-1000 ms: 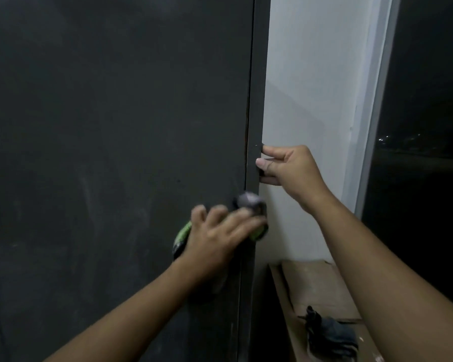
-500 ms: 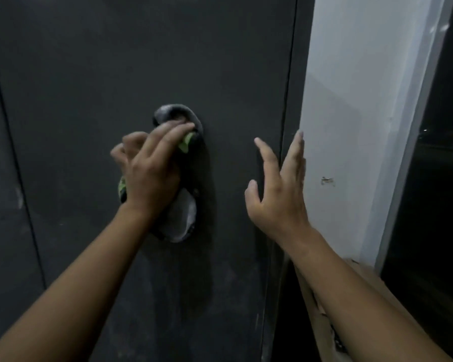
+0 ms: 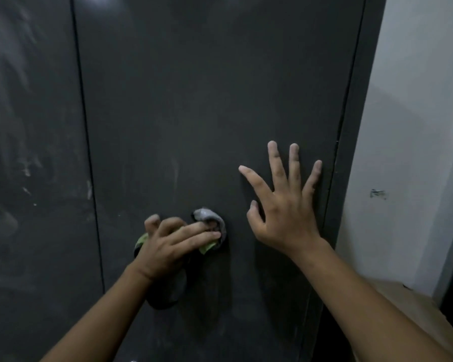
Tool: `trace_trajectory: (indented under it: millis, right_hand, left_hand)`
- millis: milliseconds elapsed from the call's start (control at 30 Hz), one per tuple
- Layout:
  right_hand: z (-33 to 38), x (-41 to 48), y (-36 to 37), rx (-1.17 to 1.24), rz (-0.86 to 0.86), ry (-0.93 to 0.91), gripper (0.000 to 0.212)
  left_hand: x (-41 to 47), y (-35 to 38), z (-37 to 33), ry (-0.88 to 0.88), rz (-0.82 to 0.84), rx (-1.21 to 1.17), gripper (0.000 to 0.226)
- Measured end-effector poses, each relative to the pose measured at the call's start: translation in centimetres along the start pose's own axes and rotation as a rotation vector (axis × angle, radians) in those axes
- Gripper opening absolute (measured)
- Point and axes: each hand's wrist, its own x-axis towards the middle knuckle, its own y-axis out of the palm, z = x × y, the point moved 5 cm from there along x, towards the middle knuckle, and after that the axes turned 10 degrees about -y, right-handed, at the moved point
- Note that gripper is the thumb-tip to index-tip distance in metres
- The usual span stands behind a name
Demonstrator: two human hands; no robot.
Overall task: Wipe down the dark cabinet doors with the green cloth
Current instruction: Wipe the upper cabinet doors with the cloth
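Pressing cloth [image 3: 211,220] against door [image 3: 207,95], low, mid-panel: left hand [image 3: 171,245], fingers curled, gripping it. Right hand [image 3: 285,207] released, fingers splayed flat on door near its right edge. Pale smears [image 3: 28,168] on neighbouring door [image 3: 37,257]

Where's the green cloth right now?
Head view, lower centre: the cloth is pressed against the door under the left hand, left of the right hand.

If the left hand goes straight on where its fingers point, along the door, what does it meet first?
Probably the right hand, near its thumb, which rests flat on the dark cabinet door. Only bare door shows between it and the left hand with the green cloth.
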Motion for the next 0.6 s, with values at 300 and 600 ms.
trace_trajectory:
  millis: [300, 600]
  right_hand:
    - [1.2, 0.4, 0.7, 0.02, 0.006, 0.031, 0.07]
    - [6.0, 5.1, 0.9, 0.243, -0.115, -0.03, 0.072]
  left_hand:
    - [14.3, -5.8, 12.9, -0.533, -0.303, -0.051, 0.051]
    - [13.0, -5.8, 13.8, -0.704, -0.278, -0.218, 0.073]
